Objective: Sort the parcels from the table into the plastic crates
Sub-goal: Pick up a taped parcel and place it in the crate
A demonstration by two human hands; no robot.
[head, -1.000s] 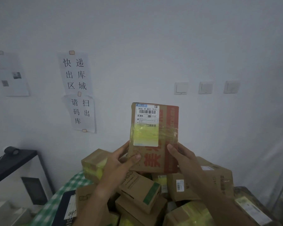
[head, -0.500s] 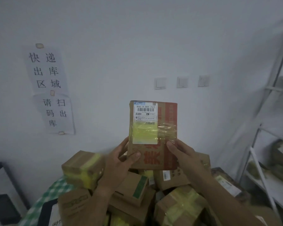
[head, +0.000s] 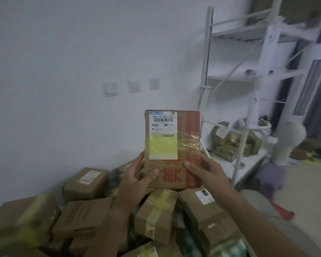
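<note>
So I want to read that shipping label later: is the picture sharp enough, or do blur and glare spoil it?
Head view: the held parcel and its label are fairly sharp, the big code legible; shiny tape glares over the label's yellowed lower half; the shelf at right and the boxes at lower left are smeared by motion; the light is dim and bluish.

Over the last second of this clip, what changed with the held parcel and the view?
The view swung right: the wall notices left the frame and a white shelving rack came in. The left hand and right hand keep gripping the same upright parcel, label facing the camera, above the pile of boxes.
</note>
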